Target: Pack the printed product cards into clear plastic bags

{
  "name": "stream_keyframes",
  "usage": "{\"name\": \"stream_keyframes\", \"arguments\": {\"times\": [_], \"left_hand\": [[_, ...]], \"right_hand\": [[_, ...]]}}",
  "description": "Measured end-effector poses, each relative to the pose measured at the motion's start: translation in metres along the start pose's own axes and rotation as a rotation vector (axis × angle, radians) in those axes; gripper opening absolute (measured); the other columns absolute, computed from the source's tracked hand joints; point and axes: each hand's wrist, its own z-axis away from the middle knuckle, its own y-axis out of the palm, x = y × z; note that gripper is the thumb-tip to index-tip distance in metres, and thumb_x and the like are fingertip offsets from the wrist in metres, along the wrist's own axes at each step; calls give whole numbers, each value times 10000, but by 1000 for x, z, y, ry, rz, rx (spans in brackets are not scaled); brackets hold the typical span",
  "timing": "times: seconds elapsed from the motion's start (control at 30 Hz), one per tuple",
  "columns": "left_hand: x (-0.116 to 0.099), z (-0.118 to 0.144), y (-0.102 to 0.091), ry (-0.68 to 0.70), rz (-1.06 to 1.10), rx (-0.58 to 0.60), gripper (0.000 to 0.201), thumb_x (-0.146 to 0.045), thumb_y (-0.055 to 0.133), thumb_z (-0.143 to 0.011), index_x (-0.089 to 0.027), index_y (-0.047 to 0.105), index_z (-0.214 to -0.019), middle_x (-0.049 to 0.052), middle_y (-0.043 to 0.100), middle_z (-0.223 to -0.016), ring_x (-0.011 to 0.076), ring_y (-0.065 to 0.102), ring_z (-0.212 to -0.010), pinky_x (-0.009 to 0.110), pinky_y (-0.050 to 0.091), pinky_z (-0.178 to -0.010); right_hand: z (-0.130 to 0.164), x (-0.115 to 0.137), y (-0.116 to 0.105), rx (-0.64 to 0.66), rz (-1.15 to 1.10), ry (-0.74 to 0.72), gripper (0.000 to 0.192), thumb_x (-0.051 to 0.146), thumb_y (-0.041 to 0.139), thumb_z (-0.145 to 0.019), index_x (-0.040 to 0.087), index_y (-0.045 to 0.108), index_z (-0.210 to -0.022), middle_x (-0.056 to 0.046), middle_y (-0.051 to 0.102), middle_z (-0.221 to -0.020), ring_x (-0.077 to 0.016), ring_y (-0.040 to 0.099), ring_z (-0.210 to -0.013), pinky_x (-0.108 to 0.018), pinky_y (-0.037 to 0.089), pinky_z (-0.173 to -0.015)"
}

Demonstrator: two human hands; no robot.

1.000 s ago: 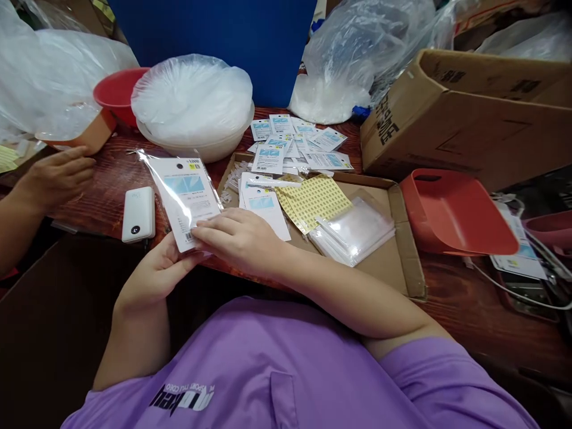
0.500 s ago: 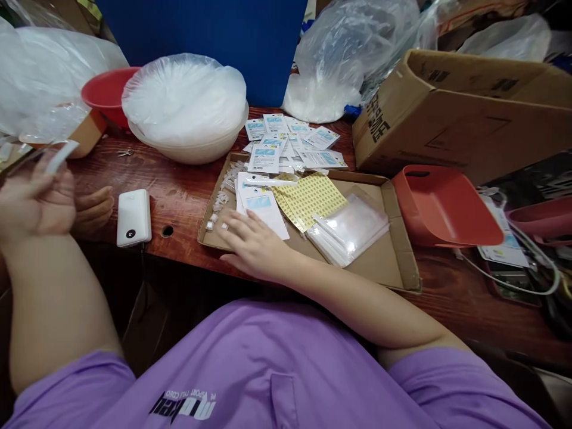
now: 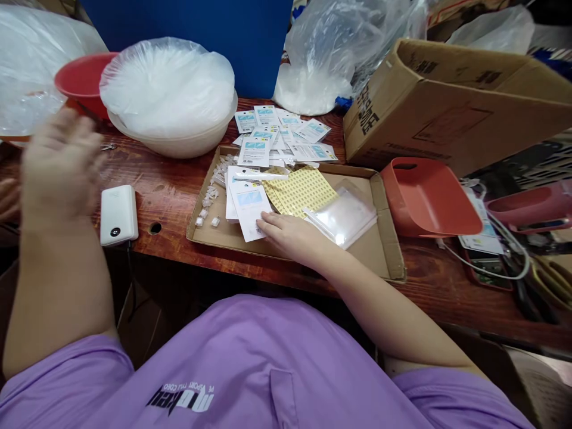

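Observation:
My left hand is raised over the left of the table, smeared by motion; its fingers and anything in them cannot be made out. My right hand is at the front of a shallow cardboard tray, its fingers closed at the right edge of a white printed card; the thumb is hidden. That card lies tilted on other cards. Beside them are small white pieces, yellow sticker sheets and a stack of clear plastic bags.
Behind the tray lies a pile of packed cards. A bowl with a bulging white bag, a power bank and a red bowl stand leftward. An orange bin and cardboard box are rightward. Another person's hand shows far left.
My left hand, which held a clear packet with a white strip, has swung rightward; the packet no longer shows. My right hand has moved right, and the top card has turned.

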Motion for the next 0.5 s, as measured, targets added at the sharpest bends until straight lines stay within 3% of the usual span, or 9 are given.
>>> {"name": "stream_keyframes", "arguments": {"times": [0.1, 0.23, 0.3, 0.5], "left_hand": [[-21, 34, 53, 19, 104, 252, 482, -279, 691, -789, -206, 528, -1237, -25, 606, -1271, 200, 475, -1246, 435, 282, -1138], [-31, 54, 104, 8, -56, 569, 413, -354, 657, -788, -179, 632, -1161, 62, 647, -1204, 257, 556, -1145, 405, 383, -1054], [-30, 56, 121, 54, -207, 624, 391, -335, 610, -811, -183, 639, -1170, 70, 649, -1199, 272, 555, -1150, 412, 370, -1053], [-31, 64, 160, 150, -462, 598, 423, -214, 486, -850, -128, 576, -1255, 112, 587, -1297, 281, 519, -1205, 408, 360, -1046]], "right_hand": [[5, -3, 3, -29, -6, -35, 365, 97, 450, -912, 96, 531, -1268, -200, 551, -1305, -240, 588, -1156, -379, 543, -885], [15, -6, 5, -108, -62, -24, 366, 132, 457, -917, 127, 531, -1275, -158, 580, -1284, -224, 610, -1125, -355, 561, -860], [23, -8, 6, -247, -82, 28, 363, 116, 432, -917, 115, 536, -1265, -150, 607, -1253, -212, 624, -1103, -340, 557, -870], [82, -12, 15, -897, -130, 375, 356, 137, 504, -892, 192, 558, -1240, -82, 692, -1122, -183, 683, -967, -300, 560, -853]]}}
